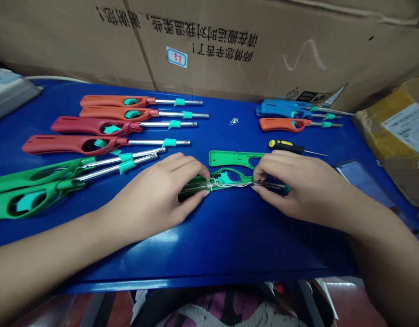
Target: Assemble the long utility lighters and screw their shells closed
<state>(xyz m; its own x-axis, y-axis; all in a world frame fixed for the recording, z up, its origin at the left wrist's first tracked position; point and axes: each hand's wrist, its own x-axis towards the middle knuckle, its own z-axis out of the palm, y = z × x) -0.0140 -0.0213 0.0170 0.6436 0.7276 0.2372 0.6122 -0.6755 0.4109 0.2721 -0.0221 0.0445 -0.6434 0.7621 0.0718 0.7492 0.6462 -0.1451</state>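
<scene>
An opened green lighter with a teal trigger and thin white wires lies on the blue table in front of me. My left hand pinches its handle end from the left. My right hand grips its tube end from the right, fingers curled over it. A loose green shell half lies just behind the lighter. A yellow-and-black screwdriver rests beyond my right hand.
Several red, orange and green lighters lie in rows at the left. Two blue lighters and an orange one lie at the back right, with small screws nearby. A phone is at the right. Cardboard boxes wall the back.
</scene>
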